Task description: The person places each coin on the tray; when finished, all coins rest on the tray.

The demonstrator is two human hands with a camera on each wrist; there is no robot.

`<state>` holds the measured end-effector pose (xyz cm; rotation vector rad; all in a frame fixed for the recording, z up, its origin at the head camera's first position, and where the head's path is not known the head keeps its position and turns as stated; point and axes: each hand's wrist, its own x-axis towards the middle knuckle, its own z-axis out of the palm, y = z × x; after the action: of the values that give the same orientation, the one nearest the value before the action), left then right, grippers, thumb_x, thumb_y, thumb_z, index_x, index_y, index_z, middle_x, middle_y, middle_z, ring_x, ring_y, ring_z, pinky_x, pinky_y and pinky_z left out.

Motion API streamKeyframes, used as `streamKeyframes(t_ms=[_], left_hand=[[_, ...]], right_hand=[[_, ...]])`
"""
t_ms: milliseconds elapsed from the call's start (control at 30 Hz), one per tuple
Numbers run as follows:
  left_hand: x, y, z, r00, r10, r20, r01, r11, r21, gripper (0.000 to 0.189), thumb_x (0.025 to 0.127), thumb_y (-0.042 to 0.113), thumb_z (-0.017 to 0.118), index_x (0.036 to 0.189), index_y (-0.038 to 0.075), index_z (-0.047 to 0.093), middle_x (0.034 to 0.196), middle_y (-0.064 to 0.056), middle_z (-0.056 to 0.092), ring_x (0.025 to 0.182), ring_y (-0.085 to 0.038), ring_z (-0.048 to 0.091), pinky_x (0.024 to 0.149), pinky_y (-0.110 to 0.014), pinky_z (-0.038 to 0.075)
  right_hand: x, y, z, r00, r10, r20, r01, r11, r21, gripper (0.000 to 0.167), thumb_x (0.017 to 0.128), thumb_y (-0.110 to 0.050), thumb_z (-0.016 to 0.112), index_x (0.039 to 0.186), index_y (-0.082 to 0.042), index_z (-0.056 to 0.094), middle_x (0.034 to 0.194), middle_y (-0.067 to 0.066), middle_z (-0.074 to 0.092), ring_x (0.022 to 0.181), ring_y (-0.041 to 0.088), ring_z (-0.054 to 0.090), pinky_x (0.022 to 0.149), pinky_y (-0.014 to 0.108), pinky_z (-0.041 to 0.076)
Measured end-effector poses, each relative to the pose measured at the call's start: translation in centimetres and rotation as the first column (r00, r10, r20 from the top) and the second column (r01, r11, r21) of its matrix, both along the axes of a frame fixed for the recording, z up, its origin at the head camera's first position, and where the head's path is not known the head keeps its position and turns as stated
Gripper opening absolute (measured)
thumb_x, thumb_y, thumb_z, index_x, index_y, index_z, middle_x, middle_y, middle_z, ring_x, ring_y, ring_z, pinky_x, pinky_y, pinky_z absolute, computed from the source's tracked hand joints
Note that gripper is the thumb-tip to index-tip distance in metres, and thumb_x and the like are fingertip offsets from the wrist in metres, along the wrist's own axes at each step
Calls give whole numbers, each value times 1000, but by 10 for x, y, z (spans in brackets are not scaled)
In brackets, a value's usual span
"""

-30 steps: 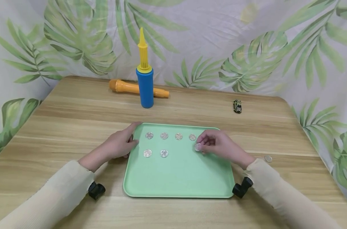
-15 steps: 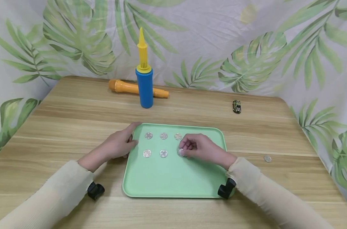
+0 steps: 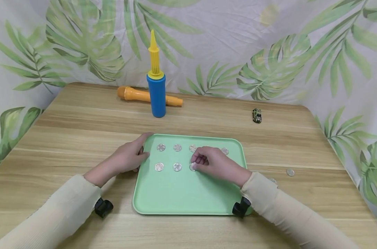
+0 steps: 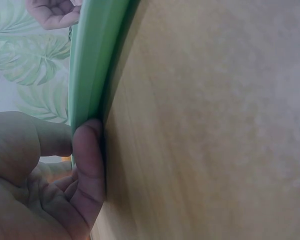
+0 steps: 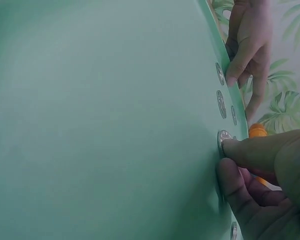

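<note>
A light green tray point(image 3: 176, 193) lies on the wooden table with silver coins in two rows. My left hand point(image 3: 129, 155) grips its left rim, thumb over the edge and a finger against the outer wall in the left wrist view. My right hand point(image 3: 218, 164) pinches a coin point(image 5: 224, 142) between thumb and fingers, low over the tray. That coin lines up with the front row's two others, the left coin point(image 3: 159, 167) and the middle coin point(image 3: 177, 167). Several coins form the back row, such as the leftmost one point(image 3: 161, 147); my right hand partly covers that row.
A blue and yellow hand pump point(image 3: 157, 93) stands behind the tray, before an orange toy microphone point(image 3: 135, 94). A small toy car point(image 3: 257, 116) sits at the back right. Right of the tray lie a loose coin point(image 3: 290, 172) and another coin point(image 3: 273, 180) by the sleeve.
My right hand has moved left and slightly nearer with its coin, from the back row's right end to the front row's third spot. The left hand stays on the rim.
</note>
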<state>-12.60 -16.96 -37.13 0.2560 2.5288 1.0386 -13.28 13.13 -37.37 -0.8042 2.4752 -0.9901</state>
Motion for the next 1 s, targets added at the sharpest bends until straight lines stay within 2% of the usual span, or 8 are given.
streamKeyframes(t_ms=[567,767,1000], left_hand=[[-1,-1,1,1000,4,8,-4,1000,2,68,107,10,53,166,12,20,79,-10,54,59,-20,58,55,-33,51],[0,-1,0,1000,6,7,-6,1000,-4,68,107,10,53,166,12,20,79,-10,54,60,-20,58,56,-32,52],[0,0,1,1000,7,11,-7,1000,-13,68,107,11,52,166,12,20,80,-10,54,59,-20,57,55,-32,51]], right_hand=[[-1,-1,-2,1000,-5,3,5,1000,19,5,99,-8,71,103,-7,72,97,3,71,87,8,61,80,21,55],[3,3,0,999,-22,23,22,1000,14,6,100,-10,68,105,-9,72,101,2,70,91,10,61,83,22,55],[10,21,4,1000,-4,-21,4,1000,16,10,100,-11,69,107,-5,72,101,3,72,91,9,63,84,22,56]])
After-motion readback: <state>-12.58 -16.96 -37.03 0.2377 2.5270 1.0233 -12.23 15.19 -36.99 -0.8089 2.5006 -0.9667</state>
